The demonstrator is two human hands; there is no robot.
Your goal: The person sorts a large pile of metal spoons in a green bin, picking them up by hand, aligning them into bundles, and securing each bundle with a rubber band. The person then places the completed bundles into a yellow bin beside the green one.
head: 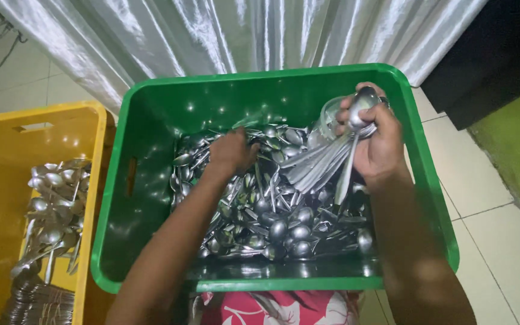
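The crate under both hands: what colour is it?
Green; the crate holding the spoons shows best in the head view.

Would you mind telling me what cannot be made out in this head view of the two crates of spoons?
- Left hand: fingertips buried in the spoon pile; what they grip is hidden.
- Right hand: its bundle of spoons overlaps, so the count is unclear.
- Green crate: floor covered by cutlery.
- Yellow crate: cut off by the left edge; dark stack in the bottom corner is blurred.

Left hand (231, 151) palm-down, fingers curled; right hand (375, 135) raised, fist closed.
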